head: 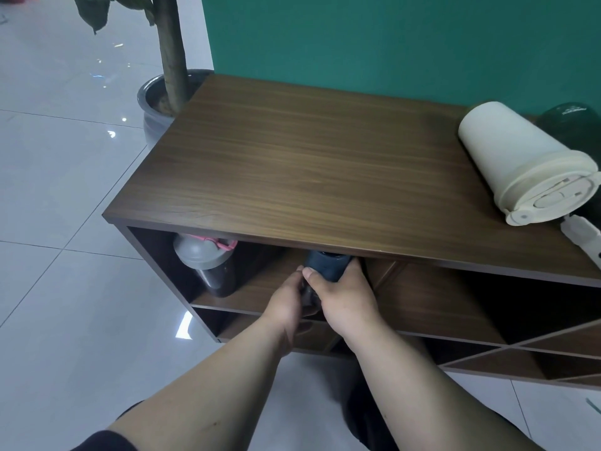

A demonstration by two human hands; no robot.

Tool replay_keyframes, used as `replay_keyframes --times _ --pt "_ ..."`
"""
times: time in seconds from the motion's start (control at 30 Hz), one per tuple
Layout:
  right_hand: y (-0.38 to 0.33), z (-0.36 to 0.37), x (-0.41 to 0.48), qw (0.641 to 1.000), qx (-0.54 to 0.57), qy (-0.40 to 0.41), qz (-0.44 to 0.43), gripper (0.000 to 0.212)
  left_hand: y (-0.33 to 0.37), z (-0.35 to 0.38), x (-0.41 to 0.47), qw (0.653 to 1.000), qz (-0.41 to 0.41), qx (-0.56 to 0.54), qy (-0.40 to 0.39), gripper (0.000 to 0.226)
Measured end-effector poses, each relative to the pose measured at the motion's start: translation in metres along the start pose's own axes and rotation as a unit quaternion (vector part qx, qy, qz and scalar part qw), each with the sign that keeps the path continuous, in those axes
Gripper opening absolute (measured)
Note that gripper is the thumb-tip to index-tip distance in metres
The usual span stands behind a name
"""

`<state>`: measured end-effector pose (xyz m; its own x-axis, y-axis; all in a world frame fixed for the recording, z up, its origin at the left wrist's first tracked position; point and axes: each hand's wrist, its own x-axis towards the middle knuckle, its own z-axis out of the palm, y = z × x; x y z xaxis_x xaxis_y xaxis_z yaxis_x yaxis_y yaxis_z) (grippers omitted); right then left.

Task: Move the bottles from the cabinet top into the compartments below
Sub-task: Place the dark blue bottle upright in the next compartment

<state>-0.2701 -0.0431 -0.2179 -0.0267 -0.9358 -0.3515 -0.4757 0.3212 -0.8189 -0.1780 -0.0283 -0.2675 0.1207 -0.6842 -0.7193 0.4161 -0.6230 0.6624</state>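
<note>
A dark blue bottle (pixel 327 266) is held at the mouth of the upper left compartment, its top tucked under the cabinet top (pixel 312 164). My right hand (pixel 348 297) wraps its side and my left hand (pixel 286 304) grips its lower end. A dark shaker bottle with a grey lid and pink clip (pixel 206 265) stands inside the same compartment at the left. On the cabinet top at the right stands a cream bottle (pixel 523 161), and behind it a dark green bottle (pixel 572 122), partly hidden.
The wooden cabinet has a lower shelf (pixel 260 323) and diagonal-divided compartments (pixel 520 356) at the right. A potted plant (pixel 169 92) stands beside the cabinet's left back corner. A white object (pixel 582 236) lies at the right edge. The floor is glossy white tile.
</note>
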Motion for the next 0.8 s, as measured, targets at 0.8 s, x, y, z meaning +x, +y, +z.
replay_keyframes --times 0.8 --pt "-0.032 -0.176 -0.11 0.95 0.004 0.277 -0.141 0.03 -0.031 0.027 -0.066 0.977 0.006 0.158 -0.142 0.018"
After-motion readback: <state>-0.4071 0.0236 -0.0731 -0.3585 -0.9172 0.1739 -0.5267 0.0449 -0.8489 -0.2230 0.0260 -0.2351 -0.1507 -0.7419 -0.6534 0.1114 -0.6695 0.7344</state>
